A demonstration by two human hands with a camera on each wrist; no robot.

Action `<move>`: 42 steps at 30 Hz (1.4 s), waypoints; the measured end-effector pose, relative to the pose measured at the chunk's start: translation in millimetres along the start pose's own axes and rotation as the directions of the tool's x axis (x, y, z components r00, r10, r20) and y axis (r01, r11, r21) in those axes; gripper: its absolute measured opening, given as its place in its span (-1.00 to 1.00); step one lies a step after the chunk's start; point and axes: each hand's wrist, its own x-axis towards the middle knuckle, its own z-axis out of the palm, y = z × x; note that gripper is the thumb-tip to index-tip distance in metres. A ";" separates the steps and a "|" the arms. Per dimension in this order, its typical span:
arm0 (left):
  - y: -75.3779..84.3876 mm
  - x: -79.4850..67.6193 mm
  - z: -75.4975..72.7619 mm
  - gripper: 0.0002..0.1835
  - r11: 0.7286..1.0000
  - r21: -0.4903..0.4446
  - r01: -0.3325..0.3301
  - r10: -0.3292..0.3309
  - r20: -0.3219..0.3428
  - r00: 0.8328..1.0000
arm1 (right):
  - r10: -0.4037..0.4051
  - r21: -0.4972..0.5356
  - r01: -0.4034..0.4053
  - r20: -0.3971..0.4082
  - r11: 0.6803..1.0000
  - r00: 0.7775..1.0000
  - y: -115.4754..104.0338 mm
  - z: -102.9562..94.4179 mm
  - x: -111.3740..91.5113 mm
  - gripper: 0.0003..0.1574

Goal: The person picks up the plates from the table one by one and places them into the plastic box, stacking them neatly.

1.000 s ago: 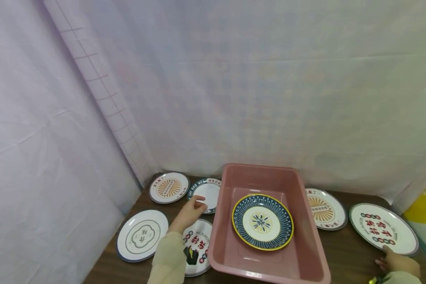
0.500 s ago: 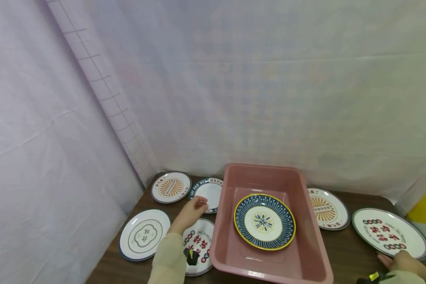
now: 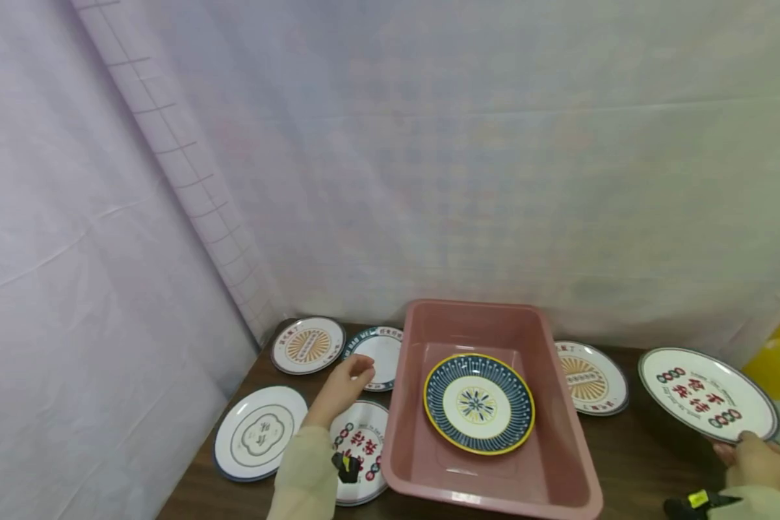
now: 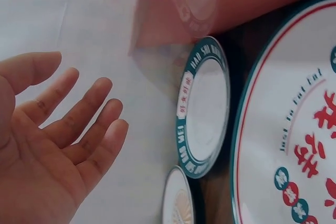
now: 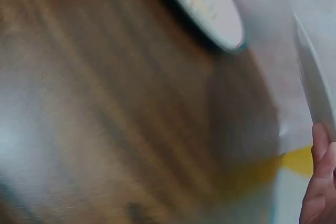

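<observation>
At the right of the head view my right hand [image 3: 763, 462] grips the near rim of a white plate [image 3: 708, 393] with red lettering, thumb on top. That plate is raised above the wooden table; the right wrist view catches it nearly edge-on, beside my fingers [image 5: 320, 153]. My left hand [image 3: 347, 386] hovers with relaxed fingers over a teal-rimmed plate [image 3: 383, 357], and its palm [image 4: 42, 156] holds nothing in the left wrist view. Between the hands a pink basin [image 3: 568, 433] contains a blue patterned plate [image 3: 479, 404] with a yellow rim.
Left of the basin lie a sunburst plate [image 3: 308, 345], a white plate with a grey emblem [image 3: 260, 433] and a red-lettered plate [image 3: 364, 487]. Another sunburst plate [image 3: 591, 379] lies right of it. A pale curtain [image 3: 481, 180] rises behind the table [image 3: 637, 455].
My right hand has lifted the red-lettered plate off the table at the right. The left hand stays nearly where it was, its fingers slightly more bent.
</observation>
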 end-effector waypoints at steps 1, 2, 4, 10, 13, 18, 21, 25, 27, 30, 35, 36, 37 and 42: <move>1.2 0.3 -0.4 -0.72 1.000 0.003 -0.014 0.014 -0.007 1.000 | -0.007 0.015 0.007 0.013 1.000 1.000 -4.5 3.9 -1.6 -0.84; 2.6 0.5 -0.6 -0.72 1.000 0.000 -0.021 0.021 -0.014 1.000 | -0.022 0.041 0.021 0.021 0.999 1.000 -8.9 8.0 -3.1 -0.84; 6.3 1.2 -0.9 -0.73 1.000 -0.013 -0.024 0.023 -0.023 0.999 | -0.049 0.040 0.046 0.077 0.998 0.996 -17.0 15.6 -9.6 -0.79; 21.9 5.6 1.0 -0.73 0.996 -0.049 -0.071 0.069 -0.053 0.996 | -0.104 0.011 0.106 0.300 0.994 0.948 -35.7 37.6 -50.5 -0.77; 34.5 8.3 2.8 -0.72 0.994 -0.062 -0.088 0.085 -0.054 0.995 | -0.106 -0.014 0.122 0.404 0.992 0.909 -42.2 48.1 -81.7 -0.77; 56.5 17.1 11.1 -0.74 0.990 -0.075 -0.116 0.113 -0.050 0.992 | -0.117 -0.097 0.198 0.535 0.975 0.837 -40.3 71.7 -121.9 -0.77; 71.7 22.8 22.2 -0.72 0.984 -0.099 -0.145 0.144 -0.025 0.989 | -0.114 -0.118 0.230 0.604 0.966 0.789 -37.7 83.1 -143.4 -0.75; 90.1 29.9 40.0 -0.65 0.983 -0.093 -0.158 0.161 0.021 0.987 | -0.106 -0.126 0.262 0.689 0.957 0.717 -31.5 94.5 -166.2 -0.72; 96.8 33.4 48.3 -0.61 0.987 -0.095 -0.133 0.137 0.038 0.990 | -0.093 -0.150 0.286 0.721 0.946 0.686 -26.9 98.8 -175.1 -0.67; 103.1 38.1 60.0 -0.56 0.993 -0.106 -0.060 0.066 0.058 0.996 | -0.071 -0.176 0.313 0.764 0.933 0.642 -18.9 103.6 -184.1 -0.61; 104.6 44.2 76.5 -0.48 0.995 -0.087 0.051 -0.045 0.060 0.997 | -0.042 -0.174 0.303 0.804 0.937 0.593 -7.8 109.1 -191.9 -0.66; 104.5 44.9 79.0 -0.48 0.992 -0.105 0.065 -0.059 0.063 0.996 | -0.041 -0.174 0.302 0.806 0.937 0.591 -5.9 110.4 -193.0 -0.68; 104.5 45.6 81.2 -0.47 0.989 -0.125 0.078 -0.070 0.068 0.995 | -0.038 -0.176 0.300 0.806 0.937 0.591 -4.2 111.5 -193.8 -0.70; 105.5 46.2 86.2 -0.54 0.980 -0.173 0.096 -0.082 0.088 0.993 | -0.024 -0.219 0.325 0.797 0.920 0.603 2.1 116.4 -195.3 -0.67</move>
